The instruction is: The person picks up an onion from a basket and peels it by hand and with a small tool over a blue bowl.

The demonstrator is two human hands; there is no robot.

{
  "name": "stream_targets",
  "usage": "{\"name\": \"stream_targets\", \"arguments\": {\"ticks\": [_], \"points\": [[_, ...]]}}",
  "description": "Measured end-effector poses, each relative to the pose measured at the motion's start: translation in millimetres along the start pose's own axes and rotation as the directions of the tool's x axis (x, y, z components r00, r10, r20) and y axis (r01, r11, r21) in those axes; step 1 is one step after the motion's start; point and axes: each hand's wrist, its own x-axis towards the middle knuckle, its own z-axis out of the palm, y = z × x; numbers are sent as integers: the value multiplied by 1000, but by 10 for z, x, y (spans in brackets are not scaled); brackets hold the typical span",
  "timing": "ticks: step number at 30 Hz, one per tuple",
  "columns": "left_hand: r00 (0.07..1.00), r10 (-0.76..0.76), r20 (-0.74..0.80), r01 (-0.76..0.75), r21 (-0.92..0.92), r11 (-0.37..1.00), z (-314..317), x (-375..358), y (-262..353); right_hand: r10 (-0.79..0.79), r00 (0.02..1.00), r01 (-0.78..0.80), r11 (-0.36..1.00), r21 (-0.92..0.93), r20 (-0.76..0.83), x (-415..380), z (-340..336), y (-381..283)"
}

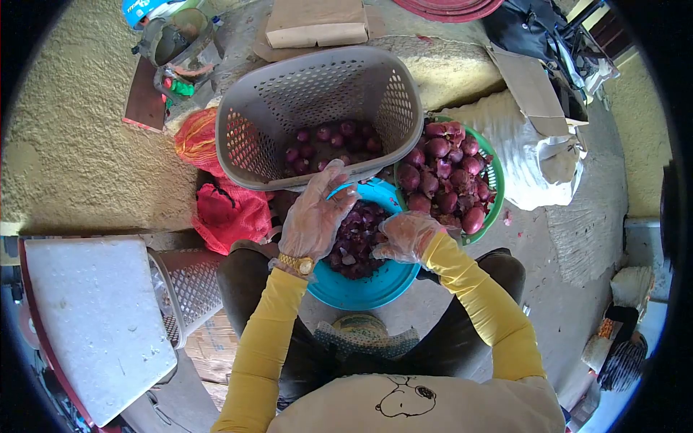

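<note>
My left hand (312,220), in a clear plastic glove, has its fingers stretched out at the near rim of the grey-brown perforated basket (238,94); nothing shows in it. Red onions (346,130) lie at the bottom of that basket. Over the right side of the blue basin (339,292) is my right hand (413,235), also gloved, its fingers curled in; whatever they grip is hidden. Dark purple onion pieces and skins (357,249) fill the middle of the basin. Beside it, a green basket (497,180) holds more red onions (437,148).
Red mesh sacks (227,220) lie left of the large basket. A white sack (548,173) rests at the right with cardboard (530,101) on it. At left stand a white foam lid (97,325) and another perforated basket (191,292). My knees flank the basin.
</note>
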Motion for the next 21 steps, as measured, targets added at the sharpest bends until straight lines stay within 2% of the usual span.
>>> {"name": "stream_targets", "arguments": {"ticks": [3,5,9,11,21], "points": [[1000,5,9,-5,-2,1000,19,-12,3,40,999,-40,999,12,13,-28,-33,-22],[999,34,-3,-33,29,999,33,-19,-5,-11,1000,11,1000,23,5,21,52,33],[1000,2,15,-2,21,1000,38,-20,14,7,1000,-8,999,49,17,-4,0,23],[1000,-20,-2,20,7,1000,1,-6,7,18,999,-18,1000,1,41,-23,-37,-4],[1000,-10,-5,10,29,1000,6,-10,-2,-10,1000,10,999,48,7,-30,28,63]]}}
